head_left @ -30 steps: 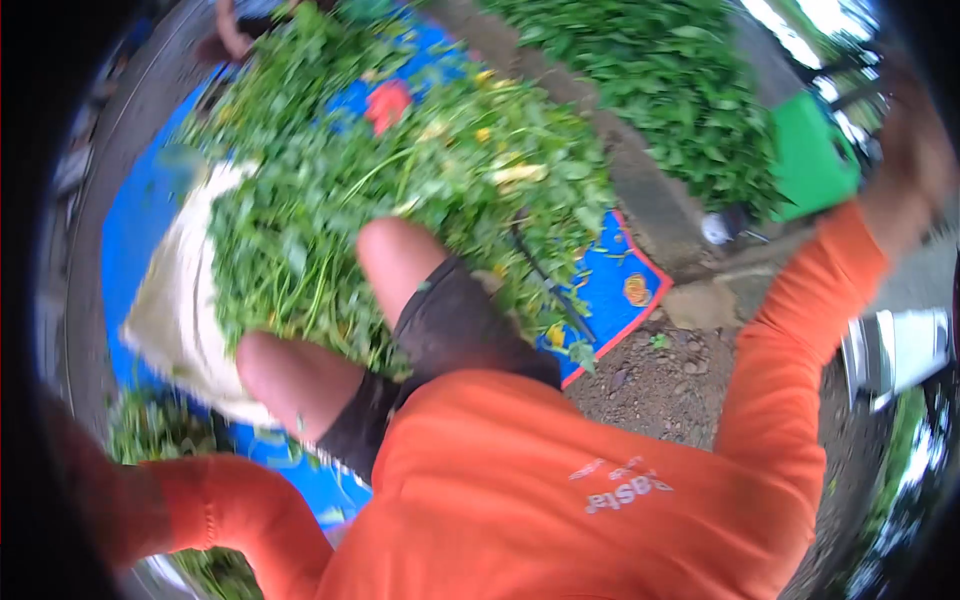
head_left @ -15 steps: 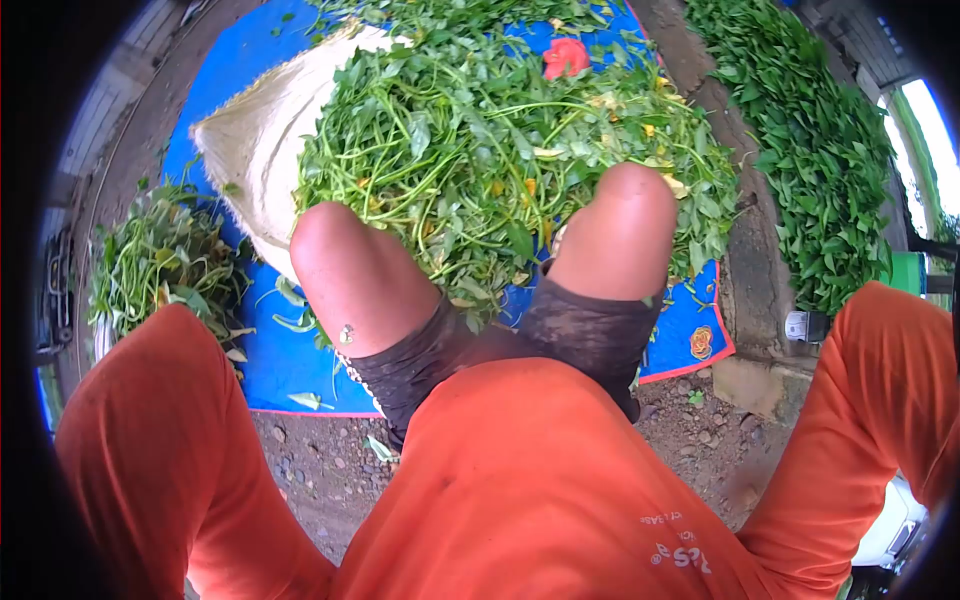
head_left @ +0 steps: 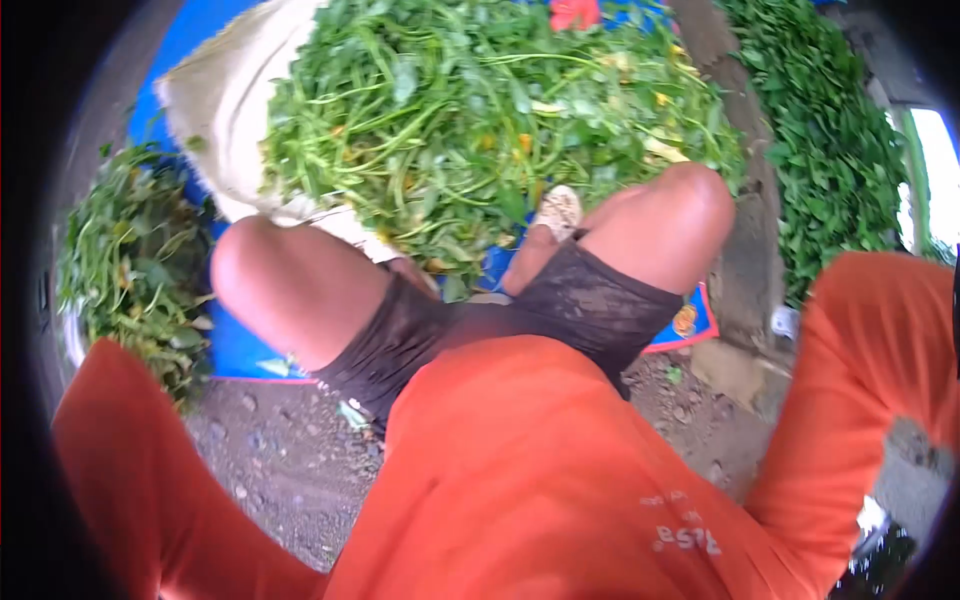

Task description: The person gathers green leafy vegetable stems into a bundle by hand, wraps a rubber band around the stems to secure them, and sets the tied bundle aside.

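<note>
Neither of my hands shows; both lie outside the picture. My left sleeve (head_left: 130,470), orange, bends at the lower left, nearest a bundle of leafy stems (head_left: 140,250). On the other side my right sleeve (head_left: 850,380) bends out toward the right edge. Past my bare, spread knees spreads a large loose heap of green leafy stems (head_left: 430,130) with some yellow leaves in it. A pale woven sack (head_left: 225,90) lies along the heap's left side. What my hands hold, if anything, is hidden.
A blue sheet with a pink edge (head_left: 240,345) lies under the heap. At the right stands a long bank of dark green leaves (head_left: 835,150) beyond a concrete kerb (head_left: 750,220). Something red (head_left: 573,13) sits at the top. Stony ground (head_left: 270,470) is below.
The view has tilted and shifted, so the heap and red thing sit higher. My knees have spread wider, and a patterned shoe now shows between them. My hands stay out of sight.
</note>
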{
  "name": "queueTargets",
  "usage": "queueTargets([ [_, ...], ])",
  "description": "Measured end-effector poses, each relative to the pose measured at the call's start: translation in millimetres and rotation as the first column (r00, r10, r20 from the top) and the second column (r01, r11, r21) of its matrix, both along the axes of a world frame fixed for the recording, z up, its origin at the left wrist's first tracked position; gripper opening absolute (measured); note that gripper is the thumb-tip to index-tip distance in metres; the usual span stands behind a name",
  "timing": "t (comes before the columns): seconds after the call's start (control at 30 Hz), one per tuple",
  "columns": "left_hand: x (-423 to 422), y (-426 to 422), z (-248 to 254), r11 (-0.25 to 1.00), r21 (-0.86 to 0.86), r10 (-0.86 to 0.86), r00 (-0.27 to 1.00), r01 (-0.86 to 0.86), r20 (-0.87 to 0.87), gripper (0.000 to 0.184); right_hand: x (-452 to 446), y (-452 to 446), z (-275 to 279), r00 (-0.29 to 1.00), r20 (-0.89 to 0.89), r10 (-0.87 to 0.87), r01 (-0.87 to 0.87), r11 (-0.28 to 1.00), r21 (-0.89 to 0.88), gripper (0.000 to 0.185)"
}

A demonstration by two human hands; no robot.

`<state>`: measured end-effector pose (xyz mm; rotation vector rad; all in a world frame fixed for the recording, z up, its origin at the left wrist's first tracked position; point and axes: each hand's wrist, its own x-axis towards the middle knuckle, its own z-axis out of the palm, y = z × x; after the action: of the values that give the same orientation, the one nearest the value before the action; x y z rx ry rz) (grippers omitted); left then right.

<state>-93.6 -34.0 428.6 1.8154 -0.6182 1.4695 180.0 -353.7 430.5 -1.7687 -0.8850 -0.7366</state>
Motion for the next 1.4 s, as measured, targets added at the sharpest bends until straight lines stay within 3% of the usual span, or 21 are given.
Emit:
queueTargets([
  [0.1,21,13,-16,0.999,-0.032,-0.042,0.999,0.042,-0.002,0.026,45,29,-21,0.998,-0.061,-0.032,0.031,0.999,-0.016,0.023],
  [0.17,36,16,-24,0.997,-0.027,-0.071,0.997,0.072,0.013,0.026,86,51,-68,0.961,-0.255,-0.106,0.089,0.993,-0.078,0.024],
  [0.2,44,19,-27,0.996,-0.030,-0.079,0.997,0.079,0.010,0.026,106,63,-110,0.906,-0.379,-0.191,0.136,0.976,-0.168,0.024],
  [0.23,51,22,-32,0.996,-0.036,-0.081,0.997,0.082,0.013,0.026,150,56,-202,0.930,-0.257,-0.263,0.118,0.875,-0.469,0.027],
  [0.27,57,24,-32,0.996,-0.039,-0.085,0.996,0.085,0.010,0.026,137,61,-186,0.614,-0.780,-0.120,-0.169,0.945,-0.279,0.035],
  [0.3,61,27,-36,0.995,-0.046,-0.084,0.996,0.084,0.009,0.026,133,69,-251,0.736,-0.604,-0.307,-0.060,0.859,-0.509,0.032],
  [0.33,69,30,-39,0.995,-0.054,-0.082,0.997,0.082,-0.001,0.026,122,64,-329,0.682,-0.675,-0.283,-0.091,0.883,-0.461,0.029],
  [0.4,86,39,-43,0.995,-0.084,-0.065,0.997,0.062,-0.038,0.027,108,55,-458,0.691,-0.504,-0.517,-0.221,0.514,-0.829,0.034],
  [0.47,102,45,-50,0.992,-0.129,-0.010,0.996,-0.002,-0.091,0.027,66,41,-534,0.468,-0.603,-0.647,-0.212,0.580,-0.787,0.027],
  [0.5,111,47,-58,0.983,-0.176,0.036,0.988,-0.062,-0.147,0.027,53,41,-551,0.444,-0.642,-0.625,-0.205,0.627,-0.751,0.028],
  [0.6,153,46,-109,0.875,-0.306,0.139,0.799,-0.376,-0.585,0.027,16,40,-545,0.401,-0.640,-0.655,-0.173,0.632,-0.756,0.026],
  [0.67,170,52,-166,0.820,-0.346,0.002,0.607,-0.456,-0.794,0.027,24,42,-534,0.454,-0.638,-0.622,-0.177,0.639,-0.749,0.023],
  [0.73,178,55,-222,0.790,-0.490,-0.247,0.540,-0.369,-0.804,0.027,32,34,-528,0.518,-0.690,-0.506,-0.211,0.706,-0.676,0.025],
  [0.77,178,53,-230,0.793,-0.482,-0.277,0.484,-0.372,-0.830,0.028,37,36,-513,0.394,-0.812,-0.431,-0.340,0.752,-0.565,0.027],
  [0.87,184,50,-242,0.877,-0.351,-0.259,0.294,-0.328,-0.920,0.029,28,56,-431,-0.136,-0.955,-0.263,-0.319,0.925,-0.209,0.025],
  [0.93,187,50,-250,0.918,-0.291,-0.232,0.232,-0.268,-0.945,0.028,11,62,-385,-0.158,-0.984,-0.083,-0.216,0.975,-0.047,0.031],
  [1.0,186,39,-235,0.902,-0.342,-0.338,0.061,-0.263,-0.939,0.025,-5,68,-350,-0.165,-0.984,0.060,-0.170,0.982,0.088,0.033],
  [1.1,187,36,-260,0.833,-0.505,-0.507,0.051,-0.226,-0.860,0.020,-27,64,-319,-0.142,-0.976,0.165,-0.170,0.967,0.188,0.033],
  [1.23,183,23,-250,0.905,-0.385,-0.403,-0.071,-0.182,-0.912,0.029,-64,64,-293,0.012,-0.971,0.238,-0.199,0.952,0.231,0.035],
  [1.33,181,8,-235,0.824,-0.519,-0.542,-0.048,-0.228,-0.839,0.037,-86,68,-288,0.147,-0.955,0.258,-0.207,0.952,0.226,0.035],
  [1.4,183,2,-248,0.722,-0.643,-0.651,0.061,-0.256,-0.756,0.045,-91,70,-290,0.213,-0.936,0.282,-0.220,0.947,0.235,0.033],
])
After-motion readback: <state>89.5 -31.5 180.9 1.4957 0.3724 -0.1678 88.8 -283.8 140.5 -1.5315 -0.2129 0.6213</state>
